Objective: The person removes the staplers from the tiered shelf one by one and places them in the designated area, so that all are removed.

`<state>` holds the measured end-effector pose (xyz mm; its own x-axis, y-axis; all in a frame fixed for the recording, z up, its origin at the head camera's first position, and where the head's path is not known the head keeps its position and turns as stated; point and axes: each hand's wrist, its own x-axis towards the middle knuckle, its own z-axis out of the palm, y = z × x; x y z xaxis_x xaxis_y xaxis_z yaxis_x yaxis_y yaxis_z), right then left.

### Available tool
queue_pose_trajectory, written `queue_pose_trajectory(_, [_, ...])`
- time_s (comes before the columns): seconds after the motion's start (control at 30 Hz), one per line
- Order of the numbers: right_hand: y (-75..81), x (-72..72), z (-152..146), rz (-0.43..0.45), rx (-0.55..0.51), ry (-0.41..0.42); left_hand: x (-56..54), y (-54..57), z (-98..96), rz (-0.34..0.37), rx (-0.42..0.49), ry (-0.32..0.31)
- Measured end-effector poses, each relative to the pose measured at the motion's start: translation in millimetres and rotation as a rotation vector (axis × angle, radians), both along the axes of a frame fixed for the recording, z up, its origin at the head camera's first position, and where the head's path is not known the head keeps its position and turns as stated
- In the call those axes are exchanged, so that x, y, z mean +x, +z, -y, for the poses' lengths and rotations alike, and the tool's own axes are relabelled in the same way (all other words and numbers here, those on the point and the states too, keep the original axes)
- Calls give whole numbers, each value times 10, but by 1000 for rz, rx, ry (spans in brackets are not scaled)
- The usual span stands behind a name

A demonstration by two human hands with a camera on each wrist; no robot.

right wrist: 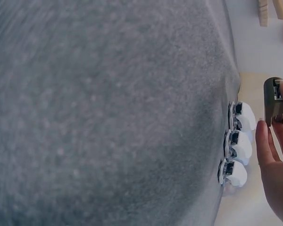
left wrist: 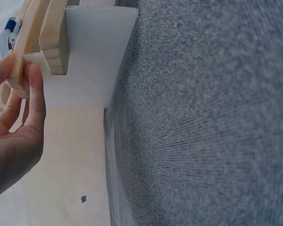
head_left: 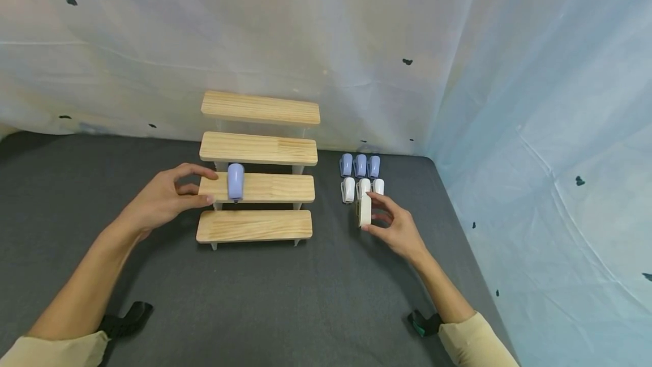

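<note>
My left hand (head_left: 160, 197) grips the left end of the second-lowest board of a four-step wooden display rack (head_left: 285, 188), with fingers on both faces of the board in the left wrist view. On that board, just right of my fingers, stands a blue mini stapler (head_left: 236, 181). My right hand (head_left: 397, 230) pinches a cream mini stapler (head_left: 364, 210) between thumb and fingers, upright in the head view. In the right wrist view its dark underside (right wrist: 269, 101) and a metal part show. Just beyond it are white mini staplers (head_left: 348, 190), partly hidden by the held one.
Behind the white row, several blue mini staplers (head_left: 360, 166) stand side by side on the dark grey cloth (head_left: 285, 304). Pale curtains hang behind and to the right (head_left: 550, 146). The rack's top board (head_left: 260, 107) stands close to the back curtain.
</note>
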<state>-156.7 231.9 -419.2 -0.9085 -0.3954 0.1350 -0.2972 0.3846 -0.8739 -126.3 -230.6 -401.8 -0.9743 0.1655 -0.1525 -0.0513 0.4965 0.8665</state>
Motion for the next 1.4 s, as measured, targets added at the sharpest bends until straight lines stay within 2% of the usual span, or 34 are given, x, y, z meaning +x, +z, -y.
queue_pose_trajectory(0.2, [-312, -134, -124, 18, -9, 2, 10, 10, 0, -4, -3, 0])
queue_pose_trajectory(0.3, [-353, -126, -130, 28, -3, 9, 24, 11, -6, -6, 9, -3])
queue_pose_trajectory(0.97, [-438, -252, -132, 91, -8, 15, 5, 31, 13, -11, 9, 0])
queue_pose_trajectory(1.4, [-544, -237, -155, 114, -3, 12, 29, 16, -5, -5, 32, -2])
